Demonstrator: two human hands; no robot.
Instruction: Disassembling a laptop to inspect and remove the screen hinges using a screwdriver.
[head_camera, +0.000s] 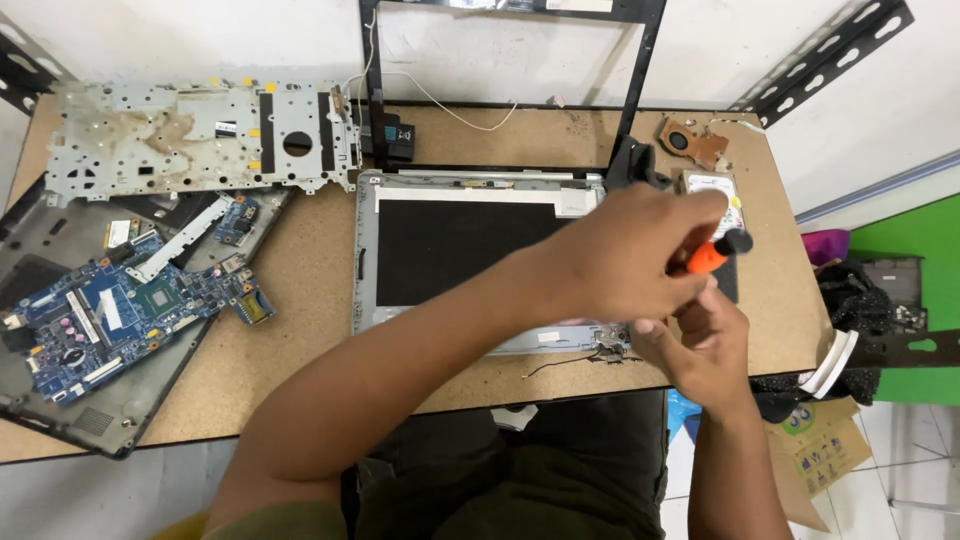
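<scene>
My left hand (625, 258) reaches across from the left, its fingers closed around a screwdriver (716, 252) with an orange handle and a black cap. Just below it, my right hand (703, 345) curls up against the same tool; the shaft and tip are hidden between the hands. Both hands hover over the right front corner of a silver laptop lid (366, 262) that lies flat with its dark screen panel (455, 248) facing up. A small metal hinge with a thin black wire (603, 352) lies at that corner.
A blue motherboard (110, 310) rests in a black laptop base (60, 405) at the left. Behind it lies a stained metal plate (200, 135). A black screen bezel (640, 70) stands at the back; a copper fan (692, 140) and a hard drive (712, 185) lie at the right. A cardboard box (820, 445) sits below the table edge.
</scene>
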